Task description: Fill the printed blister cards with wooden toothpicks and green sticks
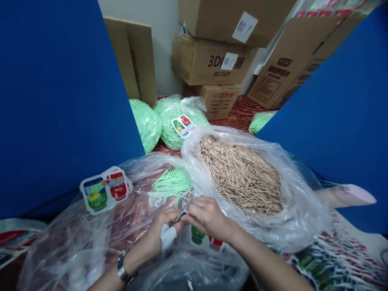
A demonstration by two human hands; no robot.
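My left hand (159,228), with a metal watch (121,267) at its wrist, is closed in a pinch. My right hand (209,216) is closed too, and its fingertips meet those of the left. Between them shows a small dark strip (178,218), too small to name exactly. Something white (167,237), like paper or cloth, lies against the left palm. Just beyond the hands, a loose heap of thin light-green sticks (172,184) rests on an opened clear plastic bag (100,230). To the right, another clear bag (298,202) holds many brown sticks (242,176).
Printed bottle-picture cards (104,190) lie at left. Filled bags of green sticks (172,133) stand behind, before stacked cardboard boxes (215,56). Blue panels (60,101) close in both sides. A pink slant-ended object (348,196) lies at right.
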